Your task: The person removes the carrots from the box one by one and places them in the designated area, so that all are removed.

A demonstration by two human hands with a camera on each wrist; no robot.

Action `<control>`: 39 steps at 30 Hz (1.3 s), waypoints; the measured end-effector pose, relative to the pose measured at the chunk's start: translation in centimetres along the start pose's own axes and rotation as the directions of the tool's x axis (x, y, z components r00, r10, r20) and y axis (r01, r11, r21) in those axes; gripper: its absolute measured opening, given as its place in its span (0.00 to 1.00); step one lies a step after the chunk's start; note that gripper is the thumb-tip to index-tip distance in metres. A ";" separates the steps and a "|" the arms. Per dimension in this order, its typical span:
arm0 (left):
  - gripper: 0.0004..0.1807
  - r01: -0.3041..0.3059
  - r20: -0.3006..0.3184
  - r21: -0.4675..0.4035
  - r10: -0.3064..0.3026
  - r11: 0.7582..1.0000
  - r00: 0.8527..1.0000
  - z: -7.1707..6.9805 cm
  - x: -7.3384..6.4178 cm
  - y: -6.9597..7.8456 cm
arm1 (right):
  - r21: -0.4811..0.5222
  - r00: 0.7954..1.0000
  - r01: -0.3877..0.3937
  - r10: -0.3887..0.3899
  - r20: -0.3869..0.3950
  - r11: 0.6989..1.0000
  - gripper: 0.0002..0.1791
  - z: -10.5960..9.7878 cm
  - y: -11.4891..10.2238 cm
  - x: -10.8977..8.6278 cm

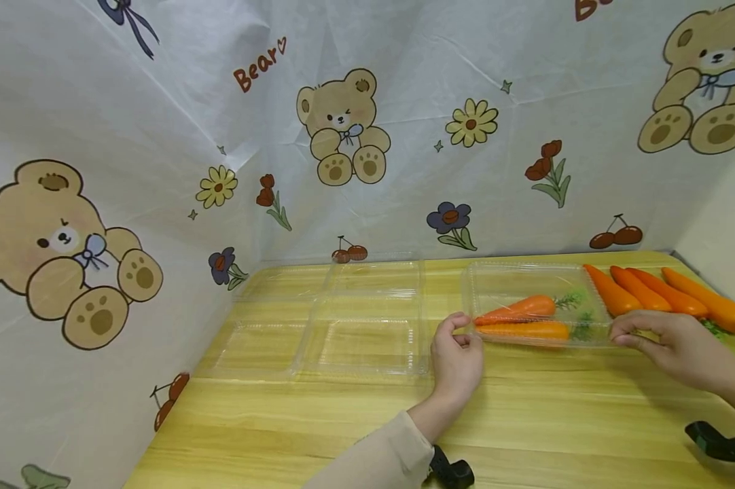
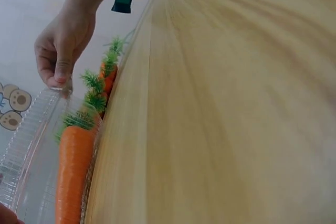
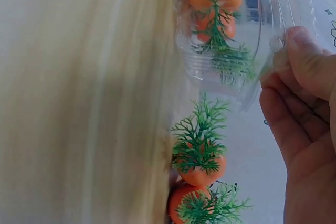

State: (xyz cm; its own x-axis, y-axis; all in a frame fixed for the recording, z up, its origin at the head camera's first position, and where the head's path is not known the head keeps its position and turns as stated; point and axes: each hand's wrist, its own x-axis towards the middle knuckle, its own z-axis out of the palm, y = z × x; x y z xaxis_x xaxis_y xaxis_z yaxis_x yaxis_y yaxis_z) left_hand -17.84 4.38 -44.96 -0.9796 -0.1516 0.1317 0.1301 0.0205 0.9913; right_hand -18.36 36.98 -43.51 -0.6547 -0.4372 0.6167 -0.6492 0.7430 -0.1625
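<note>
A clear plastic clamshell container (image 1: pixel 526 277) stands on the table's right half with two toy carrots (image 1: pixel 522 310) inside, their green tops toward the right. My left hand (image 1: pixel 457 360) pinches its front left corner. At the opposite front corner, my right hand (image 1: pixel 679 345) pinches the lid edge between thumb and fingers. Close up in the right wrist view, the thumb (image 3: pixel 310 64) lies on the lid's corner tab. From the left wrist view, the lid (image 2: pixel 31 129) slants over a carrot (image 2: pixel 73 174); most of my left hand is outside that frame.
Several loose orange carrots (image 1: pixel 664 293) lie side by side right of the container, behind my right hand. An open clear container (image 1: pixel 367 346) with its compartments rests on the left of the wooden table (image 1: pixel 270 428). A bear-print sheet (image 1: pixel 404 197) hangs behind and at the left.
</note>
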 end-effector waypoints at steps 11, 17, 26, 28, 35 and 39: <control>0.15 0.044 0.027 0.032 -0.045 0.999 0.999 0.0 -0.1 0.2 | -0.009 0.989 -0.084 0.085 0.122 0.996 0.19 -0.7 0.5 0.6; 0.16 0.049 0.035 0.043 -0.051 0.998 0.998 0.0 -0.2 0.2 | -0.007 0.973 -0.121 0.120 0.196 0.993 0.16 -1.4 0.4 0.9; 0.18 0.042 0.034 0.062 -0.044 0.997 0.998 -0.2 -0.3 0.4 | 0.060 0.970 -0.106 0.090 0.225 0.993 0.17 -2.2 0.7 1.8; 0.19 0.038 0.031 0.060 -0.040 0.997 0.999 -0.2 -0.3 0.4 | 0.064 0.972 -0.092 0.075 0.223 0.994 0.18 -2.5 0.9 2.0; 0.24 0.008 0.030 0.050 -0.010 0.999 0.999 -0.1 -0.4 0.4 | 0.109 0.977 -0.058 0.034 0.210 0.992 0.22 -3.4 1.5 3.2; 0.21 0.030 0.038 0.055 -0.032 0.998 0.999 -0.1 -0.4 0.4 | 0.072 0.970 -0.127 0.109 0.219 0.989 0.19 -4.1 1.6 3.9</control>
State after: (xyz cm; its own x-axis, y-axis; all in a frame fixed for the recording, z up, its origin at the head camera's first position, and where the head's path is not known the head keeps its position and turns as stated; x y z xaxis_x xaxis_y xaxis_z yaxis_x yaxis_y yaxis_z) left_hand -17.38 4.31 -44.57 -0.9884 -0.1150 0.0996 0.0919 0.0700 0.9933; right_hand -20.38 38.50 -38.22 -0.7903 -0.4540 0.4115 -0.5867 0.7543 -0.2947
